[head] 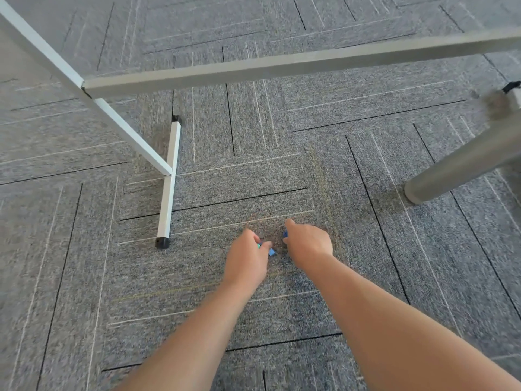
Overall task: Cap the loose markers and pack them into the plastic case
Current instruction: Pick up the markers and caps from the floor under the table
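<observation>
Left hand [248, 259] pinches a light blue piece [271, 252], right hand [308, 244] a dark blue piece [285, 234].
Fingers hide most of both; long axes unreadable.

Grey carpet [253, 170], black and white lines; white frame [169, 193].

The left hand [248, 258] curls over a light blue piece [271, 252] and the right hand [307, 244] covers most of a dark blue piece [285, 234] (marker or cap, too small to tell). At the right edge a blurred object [504, 100] and a grey leg [462, 162] are cut off
</observation>
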`<state>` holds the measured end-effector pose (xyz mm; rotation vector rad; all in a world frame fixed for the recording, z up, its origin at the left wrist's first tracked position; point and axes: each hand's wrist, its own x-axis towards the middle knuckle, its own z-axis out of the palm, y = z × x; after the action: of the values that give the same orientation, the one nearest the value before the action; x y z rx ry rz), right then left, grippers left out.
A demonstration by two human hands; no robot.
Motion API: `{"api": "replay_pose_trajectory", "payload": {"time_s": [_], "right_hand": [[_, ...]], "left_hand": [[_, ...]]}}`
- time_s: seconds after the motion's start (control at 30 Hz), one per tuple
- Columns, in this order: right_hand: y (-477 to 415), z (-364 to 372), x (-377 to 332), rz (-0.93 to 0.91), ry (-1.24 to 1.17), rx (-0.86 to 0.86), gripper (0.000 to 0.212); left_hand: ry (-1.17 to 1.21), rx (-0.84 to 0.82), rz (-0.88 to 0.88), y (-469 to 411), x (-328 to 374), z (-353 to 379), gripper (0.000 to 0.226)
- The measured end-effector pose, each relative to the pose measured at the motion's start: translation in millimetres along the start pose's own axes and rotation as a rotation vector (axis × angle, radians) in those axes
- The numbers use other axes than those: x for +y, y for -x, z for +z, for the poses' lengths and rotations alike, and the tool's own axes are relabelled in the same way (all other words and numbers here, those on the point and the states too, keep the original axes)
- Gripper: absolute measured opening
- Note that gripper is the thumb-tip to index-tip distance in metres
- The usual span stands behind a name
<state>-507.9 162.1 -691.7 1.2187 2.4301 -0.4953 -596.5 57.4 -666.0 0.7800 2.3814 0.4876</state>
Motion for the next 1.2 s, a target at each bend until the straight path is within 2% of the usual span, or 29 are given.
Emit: {"api": "replay_pose_trajectory", "payload": {"time_s": [0.07,0.2,0.27,0.33,0.47,0.6,0.7,0.87,0.97,1.13,1.2], "right_hand": [[3,-1,3,0.021,-0.119,0.031,0.017],[24,-12,18,0.053,-0.723,0.094,0.010],[39,-21,26,0.054,-0.935,0.138,0.009],[52,-26,34,0.067,-1.030,0.164,0.009],[70,-28,43,0.111,-1.132,0.189,0.010],[85,-46,43,0.131,-1.157,0.219,0.011],[99,-76,38,0.139,-1.183,0.272,0.011],[138,-150,20,0.101,-1.266,0.386,0.012],[182,-211,13,0.074,-1.256,0.460,0.010],[282,-308,-2,-0.016,-1.313,0.565,0.009],[329,-343,-5,-0.028,-1.266,0.628,0.011]], "left_hand": [[-0.069,-0.027,-0.066,-5,-2,10,0.025],[-0.061,-0.113,-0.135,-12,7,24,0.028],[-0.079,-0.124,-0.094,-11,13,30,0.027],[-0.125,-0.116,-0.044,-7,18,33,0.028],[-0.194,-0.133,-0.009,-9,22,27,0.033],[0.117,-0.161,0.084,1,43,8,0.020],[0.322,-0.040,0.202,20,85,-27,0.014],[0.508,0.103,0.328,74,146,-105,0.008],[0.638,0.090,0.357,126,174,-155,0.008],[0.725,0.096,0.374,220,219,-233,0.009],[0.733,0.118,0.410,260,235,-265,0.008]]}}
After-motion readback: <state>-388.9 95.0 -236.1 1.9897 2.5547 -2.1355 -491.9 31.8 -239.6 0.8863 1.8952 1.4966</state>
